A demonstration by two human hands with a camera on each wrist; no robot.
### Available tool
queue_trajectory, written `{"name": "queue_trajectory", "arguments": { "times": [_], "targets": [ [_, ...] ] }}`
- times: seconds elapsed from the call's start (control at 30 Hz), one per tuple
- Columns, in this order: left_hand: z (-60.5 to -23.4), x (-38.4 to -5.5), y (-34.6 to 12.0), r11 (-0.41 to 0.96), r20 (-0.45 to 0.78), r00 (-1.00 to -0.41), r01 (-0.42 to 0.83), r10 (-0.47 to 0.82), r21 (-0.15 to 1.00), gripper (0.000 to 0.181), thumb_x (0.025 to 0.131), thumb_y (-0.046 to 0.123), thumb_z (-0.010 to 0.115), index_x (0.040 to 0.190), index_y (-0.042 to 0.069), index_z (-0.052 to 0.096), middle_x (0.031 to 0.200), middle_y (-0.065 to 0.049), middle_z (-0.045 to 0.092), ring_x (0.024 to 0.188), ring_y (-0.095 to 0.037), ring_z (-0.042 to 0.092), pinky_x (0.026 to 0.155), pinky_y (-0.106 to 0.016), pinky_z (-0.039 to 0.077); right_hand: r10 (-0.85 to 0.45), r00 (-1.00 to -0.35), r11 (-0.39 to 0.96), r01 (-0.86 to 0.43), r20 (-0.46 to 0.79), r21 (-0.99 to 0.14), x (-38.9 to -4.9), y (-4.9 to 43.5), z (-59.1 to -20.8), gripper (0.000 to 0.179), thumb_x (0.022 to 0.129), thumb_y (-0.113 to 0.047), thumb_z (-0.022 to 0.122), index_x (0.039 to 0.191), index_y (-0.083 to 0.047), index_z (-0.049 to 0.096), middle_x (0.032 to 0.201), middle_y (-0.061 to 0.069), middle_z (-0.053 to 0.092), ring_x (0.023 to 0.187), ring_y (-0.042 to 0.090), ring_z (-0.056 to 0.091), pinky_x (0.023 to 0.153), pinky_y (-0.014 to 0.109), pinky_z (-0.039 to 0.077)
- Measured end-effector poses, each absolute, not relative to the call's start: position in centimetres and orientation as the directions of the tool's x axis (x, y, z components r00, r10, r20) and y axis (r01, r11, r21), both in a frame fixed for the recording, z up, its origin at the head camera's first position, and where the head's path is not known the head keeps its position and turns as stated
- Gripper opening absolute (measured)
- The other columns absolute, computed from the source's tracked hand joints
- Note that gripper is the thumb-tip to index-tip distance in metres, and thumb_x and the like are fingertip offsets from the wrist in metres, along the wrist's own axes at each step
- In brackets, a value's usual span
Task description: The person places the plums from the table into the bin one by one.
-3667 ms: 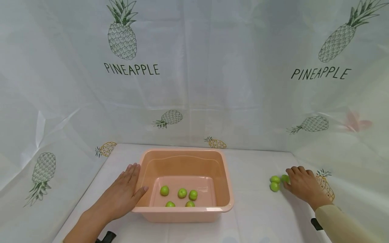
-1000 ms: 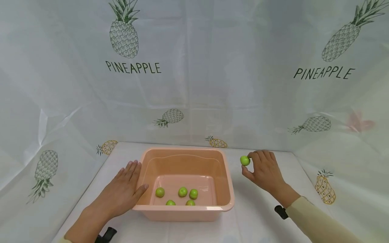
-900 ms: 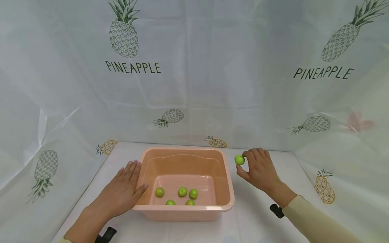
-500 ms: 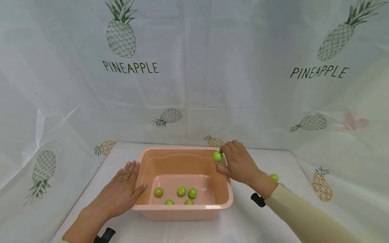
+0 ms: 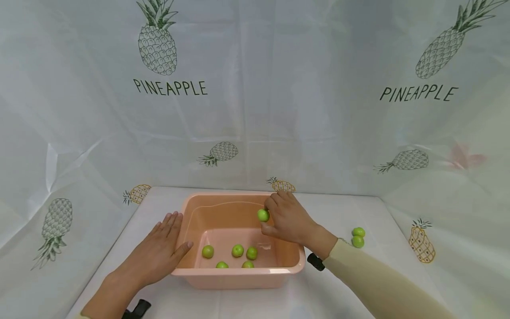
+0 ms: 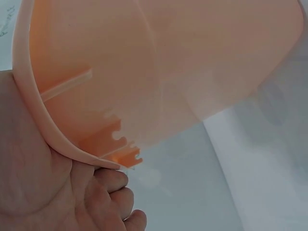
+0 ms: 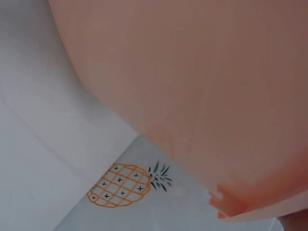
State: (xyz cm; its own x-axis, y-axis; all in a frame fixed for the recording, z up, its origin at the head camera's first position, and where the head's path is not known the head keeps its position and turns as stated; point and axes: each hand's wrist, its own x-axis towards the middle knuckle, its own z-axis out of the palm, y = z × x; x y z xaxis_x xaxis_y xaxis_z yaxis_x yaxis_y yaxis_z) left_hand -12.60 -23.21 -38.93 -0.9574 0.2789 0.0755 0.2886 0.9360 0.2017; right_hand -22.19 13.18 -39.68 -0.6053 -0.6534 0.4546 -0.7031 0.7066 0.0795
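Observation:
A peach-coloured plastic basin stands on the table, with several small round green fruits on its floor. My left hand rests on the basin's left rim with its fingers straight; the left wrist view shows the palm against the rim. Between the thumb and fingers of my right hand, one green fruit is pinched above the inside of the basin, near its back right. The right wrist view shows mostly the basin's outer wall, and the held fruit is hidden there.
Two more green fruits lie together on the white table, right of the basin, just beyond the right sleeve. White sheeting printed with pineapples encloses the table at the back and sides.
My right hand has picked a green fruit from the group at the right and carried it left, over the rim, into the space above the basin. The left hand stays in place.

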Motion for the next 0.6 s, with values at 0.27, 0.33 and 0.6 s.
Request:
{"name": "queue_trajectory", "arguments": {
  "times": [0.27,0.33,0.6],
  "targets": [
    [-39.08,-12.60,-23.24,0.937,0.071,-0.960,0.278,0.269,0.210,0.088,0.108,0.056,0.048,0.161,-0.011,0.028,0.169,-0.029,0.029,0.157,-0.050,0.027,0.125,-0.066,0.028,-0.654,-0.624,0.730,-0.668,0.428,0.141,-22.35,12.88,-40.30,0.035,0.084,-0.045,0.071,0.094,-0.014,0.060,0.087,-0.003,0.057,0.081,0.019,0.044,0.071,0.032,0.033],
    [-39.12,-12.61,-23.25,0.937,0.070,-0.961,0.277,0.268,0.213,0.088,0.108,0.057,0.047,0.162,-0.010,0.028,0.169,-0.029,0.029,0.157,-0.050,0.027,0.125,-0.066,0.028,-0.649,-0.634,0.738,-0.658,0.421,0.147,-22.34,12.89,-40.33,0.036,0.084,-0.046,0.072,0.094,-0.014,0.060,0.085,-0.003,0.057,0.080,0.019,0.044,0.071,0.031,0.032],
    [-39.20,-12.65,-23.33,0.936,0.065,-0.961,0.277,0.269,0.219,0.089,0.108,0.058,0.047,0.162,-0.010,0.027,0.169,-0.029,0.029,0.157,-0.049,0.026,0.125,-0.066,0.028,-0.633,-0.660,0.759,-0.632,0.404,0.157,-22.30,12.87,-40.44,0.038,0.084,-0.047,0.074,0.093,-0.014,0.060,0.083,-0.004,0.055,0.080,0.019,0.044,0.070,0.032,0.034]
  ]
}}
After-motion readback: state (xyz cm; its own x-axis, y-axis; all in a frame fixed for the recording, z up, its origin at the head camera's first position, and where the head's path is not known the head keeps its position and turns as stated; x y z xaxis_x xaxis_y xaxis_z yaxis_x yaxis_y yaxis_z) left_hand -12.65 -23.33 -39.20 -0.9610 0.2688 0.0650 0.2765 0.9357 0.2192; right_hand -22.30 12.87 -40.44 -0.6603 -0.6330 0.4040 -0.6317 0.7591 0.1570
